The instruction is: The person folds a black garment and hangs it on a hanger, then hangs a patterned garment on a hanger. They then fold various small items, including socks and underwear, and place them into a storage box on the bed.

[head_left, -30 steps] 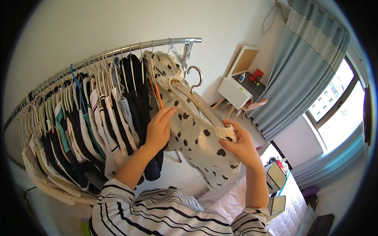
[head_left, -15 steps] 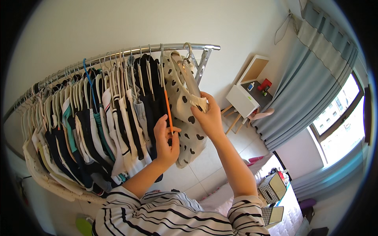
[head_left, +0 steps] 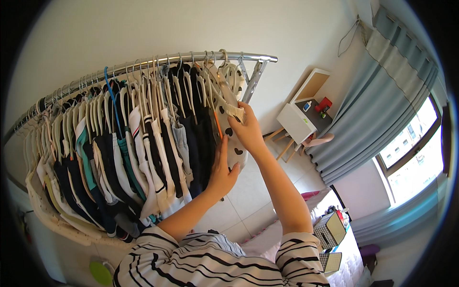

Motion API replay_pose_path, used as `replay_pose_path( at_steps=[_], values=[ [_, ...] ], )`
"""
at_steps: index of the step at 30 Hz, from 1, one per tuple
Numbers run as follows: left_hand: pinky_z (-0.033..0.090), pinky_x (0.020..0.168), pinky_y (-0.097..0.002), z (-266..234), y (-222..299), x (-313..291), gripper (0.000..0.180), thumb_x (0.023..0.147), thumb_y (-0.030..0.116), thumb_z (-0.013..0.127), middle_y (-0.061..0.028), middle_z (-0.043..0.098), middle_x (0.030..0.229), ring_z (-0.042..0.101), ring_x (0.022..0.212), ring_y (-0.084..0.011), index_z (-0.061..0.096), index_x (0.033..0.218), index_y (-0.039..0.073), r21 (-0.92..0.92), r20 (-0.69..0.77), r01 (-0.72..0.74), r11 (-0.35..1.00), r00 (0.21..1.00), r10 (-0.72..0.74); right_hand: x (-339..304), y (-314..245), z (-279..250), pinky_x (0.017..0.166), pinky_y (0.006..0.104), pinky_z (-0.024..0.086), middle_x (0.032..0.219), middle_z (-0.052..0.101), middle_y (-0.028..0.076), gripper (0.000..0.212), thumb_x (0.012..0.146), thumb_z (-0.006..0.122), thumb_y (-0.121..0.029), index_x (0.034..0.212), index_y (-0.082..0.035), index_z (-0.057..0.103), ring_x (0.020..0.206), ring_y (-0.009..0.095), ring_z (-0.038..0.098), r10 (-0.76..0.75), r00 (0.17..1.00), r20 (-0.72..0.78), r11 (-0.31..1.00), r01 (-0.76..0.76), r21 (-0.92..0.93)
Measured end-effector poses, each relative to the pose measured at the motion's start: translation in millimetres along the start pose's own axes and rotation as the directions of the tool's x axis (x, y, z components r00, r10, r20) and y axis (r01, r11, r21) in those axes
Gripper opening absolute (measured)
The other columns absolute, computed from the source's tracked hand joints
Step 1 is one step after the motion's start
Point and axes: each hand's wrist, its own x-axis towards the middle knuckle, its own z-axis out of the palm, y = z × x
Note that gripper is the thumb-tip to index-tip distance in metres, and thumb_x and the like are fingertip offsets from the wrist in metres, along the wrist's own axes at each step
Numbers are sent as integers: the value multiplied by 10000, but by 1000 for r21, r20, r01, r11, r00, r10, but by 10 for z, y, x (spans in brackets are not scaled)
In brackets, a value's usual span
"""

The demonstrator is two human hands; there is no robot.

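R hand [head_left: 248,130] grips the cream heart-print garment [head_left: 233,128] at its ribbed top edge, hanger hook already over the metal rail [head_left: 158,61] at the rack's right end, next to the dark tops [head_left: 191,124]. L hand [head_left: 221,173] lies open & flat vs the fabric lower down. To do it well, I'd judge: check hook sits fully on rail, smooth garment straight w/ flat palm, don't drag neighbouring hangers [head_left: 138,91].

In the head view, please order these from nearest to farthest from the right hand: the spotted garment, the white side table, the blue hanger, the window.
From the right hand:
1. Spotted garment: in its grip, at the rail's right end.
2. White side table: to the right, by the wall.
3. Blue hanger: to the left on the rail.
4. Window: far right, past the curtain.
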Motion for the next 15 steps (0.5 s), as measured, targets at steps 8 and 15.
replay_pose_path(
  at_steps=[8, 15],
  values=[
    [181, 1101, -406, -28, -97, -4, 785, 805, -1, 546, -243, 183, 1448, 211, 1346, -377, 96, 1448, 13, -58, -14, 13, 998, 1000, -13, -157, 370, 115, 827, 412, 448, 1082, 590, 199, 493, 895, 538, -263, 1320, -69, 380, 1004, 357, 555, -298, 949, -105, 931, 265, -252],
    [177, 1101, -418, -55, -86, -55, 763, 806, 9, 542, -261, 157, 1457, 179, 1361, -382, 121, 1442, 3, -35, 36, -7, 999, 999, 9, -282, 292, 32, 825, 389, 453, 1112, 570, 155, 454, 925, 500, -212, 1342, -72, 386, 1047, 327, 532, -164, 967, -196, 900, 65, -431]
  ],
)
